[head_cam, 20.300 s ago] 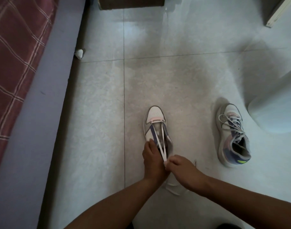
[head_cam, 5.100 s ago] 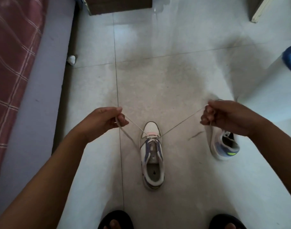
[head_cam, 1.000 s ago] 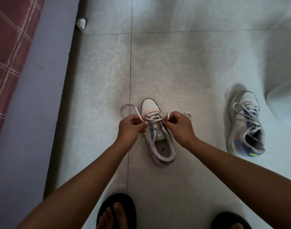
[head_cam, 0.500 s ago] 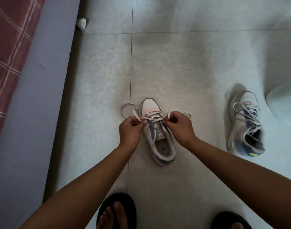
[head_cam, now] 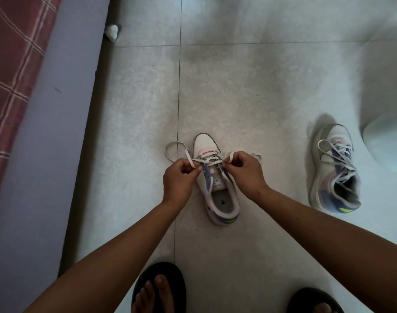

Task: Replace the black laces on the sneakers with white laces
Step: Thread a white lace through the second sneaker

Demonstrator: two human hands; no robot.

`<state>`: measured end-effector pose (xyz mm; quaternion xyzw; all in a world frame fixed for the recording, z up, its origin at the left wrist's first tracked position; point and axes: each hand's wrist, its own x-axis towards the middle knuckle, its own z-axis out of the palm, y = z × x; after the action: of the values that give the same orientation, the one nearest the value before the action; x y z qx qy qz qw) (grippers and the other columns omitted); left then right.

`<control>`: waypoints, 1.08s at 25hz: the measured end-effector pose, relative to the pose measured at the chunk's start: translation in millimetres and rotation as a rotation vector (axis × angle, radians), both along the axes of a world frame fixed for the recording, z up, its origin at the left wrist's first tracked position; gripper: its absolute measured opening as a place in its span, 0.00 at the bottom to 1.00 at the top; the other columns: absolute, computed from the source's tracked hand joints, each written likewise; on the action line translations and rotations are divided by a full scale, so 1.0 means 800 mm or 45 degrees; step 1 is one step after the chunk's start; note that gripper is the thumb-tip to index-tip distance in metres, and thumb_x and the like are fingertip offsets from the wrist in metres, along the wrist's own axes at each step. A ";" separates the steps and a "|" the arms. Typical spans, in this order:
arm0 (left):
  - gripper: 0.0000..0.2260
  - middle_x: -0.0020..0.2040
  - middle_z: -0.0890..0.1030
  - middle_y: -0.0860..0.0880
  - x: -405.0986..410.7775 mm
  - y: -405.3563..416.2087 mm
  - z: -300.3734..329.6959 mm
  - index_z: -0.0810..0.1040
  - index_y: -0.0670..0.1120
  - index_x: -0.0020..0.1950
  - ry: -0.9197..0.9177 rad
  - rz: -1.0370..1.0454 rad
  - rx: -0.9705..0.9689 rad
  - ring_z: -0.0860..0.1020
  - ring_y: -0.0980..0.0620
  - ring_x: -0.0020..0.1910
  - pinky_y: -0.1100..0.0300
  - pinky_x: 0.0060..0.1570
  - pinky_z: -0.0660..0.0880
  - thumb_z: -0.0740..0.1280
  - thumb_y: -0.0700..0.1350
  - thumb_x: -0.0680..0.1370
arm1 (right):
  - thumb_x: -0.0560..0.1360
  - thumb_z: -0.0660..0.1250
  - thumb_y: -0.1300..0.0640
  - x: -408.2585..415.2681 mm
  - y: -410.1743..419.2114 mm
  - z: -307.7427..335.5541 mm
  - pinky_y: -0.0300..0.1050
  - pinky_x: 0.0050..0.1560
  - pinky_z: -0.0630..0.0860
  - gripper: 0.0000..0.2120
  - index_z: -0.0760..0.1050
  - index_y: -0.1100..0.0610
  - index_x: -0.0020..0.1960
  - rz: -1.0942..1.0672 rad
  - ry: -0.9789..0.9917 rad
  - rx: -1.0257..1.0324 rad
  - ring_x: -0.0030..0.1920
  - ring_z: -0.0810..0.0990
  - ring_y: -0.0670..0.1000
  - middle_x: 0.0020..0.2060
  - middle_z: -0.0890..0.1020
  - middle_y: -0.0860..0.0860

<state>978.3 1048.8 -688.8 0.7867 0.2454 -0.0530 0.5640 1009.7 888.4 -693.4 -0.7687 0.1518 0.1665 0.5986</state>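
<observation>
Right now both hands pinch the flat white shoelace (head_cam: 212, 159) over the low sneaker in white, lilac and blue with a lime heel tab (head_cam: 215, 184); the left hand (head_cam: 178, 179) curls finger and thumb round the strand on its side, whose slack loops out onto the floor beside the toe, and the right hand (head_cam: 243, 171) grips the other strand in the same way, a small loop standing above its knuckles; the lace crosses only the front eyelets, so the rows nearer the tongue label look unthreaded, and my reading is that the lacing of this shoe is partly done; the sneaker sits upright on the pale grey tiled floor (head_cam: 238, 86), toe pointing away, between the hands; well apart to the right stands the matching second sneaker (head_cam: 335, 170), already carrying a pale lace; a purple-edged bed with a red checked cover (head_cam: 19, 64) runs along the left, and black sandals (head_cam: 159, 288) show at the bottom; uneven pulling could leave one end too short, and a twisted strand could lie badly through the next eyelet.
</observation>
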 end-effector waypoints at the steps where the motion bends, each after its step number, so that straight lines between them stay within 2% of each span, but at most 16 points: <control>1: 0.03 0.37 0.81 0.53 0.000 -0.002 0.001 0.80 0.46 0.42 -0.007 -0.005 0.016 0.78 0.60 0.37 0.73 0.36 0.74 0.73 0.40 0.72 | 0.72 0.68 0.68 0.000 0.000 0.000 0.51 0.49 0.79 0.07 0.75 0.59 0.39 0.004 -0.002 -0.006 0.41 0.80 0.50 0.36 0.81 0.51; 5: 0.05 0.35 0.79 0.57 -0.002 -0.016 0.003 0.79 0.48 0.40 -0.022 -0.017 0.073 0.77 0.65 0.35 0.76 0.34 0.70 0.72 0.40 0.72 | 0.72 0.68 0.68 0.000 0.001 0.002 0.50 0.49 0.79 0.06 0.75 0.59 0.39 0.031 -0.039 -0.028 0.41 0.79 0.49 0.37 0.81 0.52; 8: 0.02 0.45 0.78 0.53 -0.008 -0.020 -0.001 0.81 0.48 0.44 -0.087 -0.071 0.242 0.75 0.61 0.46 0.74 0.43 0.68 0.72 0.42 0.72 | 0.71 0.69 0.65 -0.001 0.000 0.004 0.44 0.48 0.77 0.04 0.78 0.57 0.41 0.111 -0.191 -0.197 0.43 0.79 0.47 0.43 0.81 0.51; 10: 0.04 0.51 0.76 0.50 -0.014 -0.019 -0.004 0.82 0.45 0.47 -0.105 -0.114 0.315 0.74 0.57 0.49 0.74 0.46 0.67 0.71 0.43 0.74 | 0.71 0.69 0.64 -0.001 0.000 0.006 0.42 0.48 0.77 0.04 0.79 0.56 0.42 0.128 -0.253 -0.275 0.45 0.80 0.48 0.44 0.81 0.51; 12: 0.08 0.52 0.76 0.48 -0.020 -0.021 -0.005 0.82 0.43 0.50 -0.129 -0.186 0.355 0.76 0.53 0.51 0.68 0.49 0.70 0.69 0.45 0.75 | 0.71 0.70 0.63 -0.001 0.001 0.006 0.46 0.48 0.78 0.05 0.77 0.56 0.46 0.132 -0.218 -0.328 0.44 0.81 0.49 0.42 0.82 0.51; 15: 0.16 0.54 0.75 0.47 -0.031 -0.032 -0.001 0.79 0.43 0.57 -0.116 -0.376 0.580 0.75 0.50 0.53 0.54 0.52 0.73 0.69 0.51 0.74 | 0.72 0.70 0.61 -0.002 0.003 0.010 0.47 0.43 0.76 0.15 0.68 0.54 0.54 0.118 -0.153 -0.406 0.40 0.80 0.48 0.37 0.80 0.47; 18: 0.21 0.58 0.72 0.45 -0.037 -0.039 -0.002 0.73 0.45 0.66 -0.056 -0.529 0.778 0.72 0.48 0.56 0.53 0.54 0.73 0.67 0.51 0.75 | 0.74 0.67 0.56 -0.008 0.009 0.020 0.43 0.38 0.73 0.19 0.66 0.53 0.61 0.379 -0.303 -0.587 0.41 0.80 0.49 0.41 0.81 0.47; 19: 0.21 0.58 0.72 0.45 -0.035 -0.038 -0.001 0.72 0.46 0.67 -0.014 -0.523 0.724 0.72 0.48 0.56 0.53 0.55 0.73 0.66 0.50 0.76 | 0.74 0.66 0.55 -0.009 0.012 0.022 0.44 0.39 0.72 0.19 0.66 0.54 0.63 0.571 -0.376 -0.735 0.44 0.79 0.51 0.45 0.81 0.49; 22: 0.17 0.58 0.71 0.46 -0.030 -0.035 0.003 0.74 0.46 0.66 0.121 -0.328 0.257 0.72 0.50 0.55 0.60 0.55 0.72 0.65 0.45 0.77 | 0.77 0.61 0.57 -0.010 0.019 0.023 0.49 0.47 0.71 0.14 0.70 0.57 0.62 1.065 -0.464 -1.165 0.56 0.73 0.57 0.57 0.74 0.56; 24: 0.13 0.56 0.73 0.46 -0.027 -0.032 0.006 0.78 0.45 0.61 0.153 -0.231 0.107 0.73 0.53 0.52 0.64 0.52 0.70 0.65 0.40 0.76 | 0.77 0.60 0.60 -0.006 0.022 0.025 0.49 0.48 0.70 0.13 0.71 0.58 0.61 1.124 -0.417 -1.283 0.58 0.72 0.58 0.58 0.72 0.57; 27: 0.07 0.42 0.78 0.44 -0.022 -0.024 0.009 0.82 0.40 0.45 0.112 -0.174 0.004 0.74 0.56 0.39 0.65 0.37 0.70 0.64 0.36 0.75 | 0.77 0.60 0.62 0.001 0.027 0.026 0.49 0.47 0.71 0.13 0.69 0.59 0.62 1.118 -0.421 -1.379 0.57 0.75 0.58 0.58 0.73 0.58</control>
<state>960.7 1029.4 -681.7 0.7994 0.2157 -0.1257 0.5465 1010.6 909.8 -672.6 -0.9632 -0.2029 0.1745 0.0260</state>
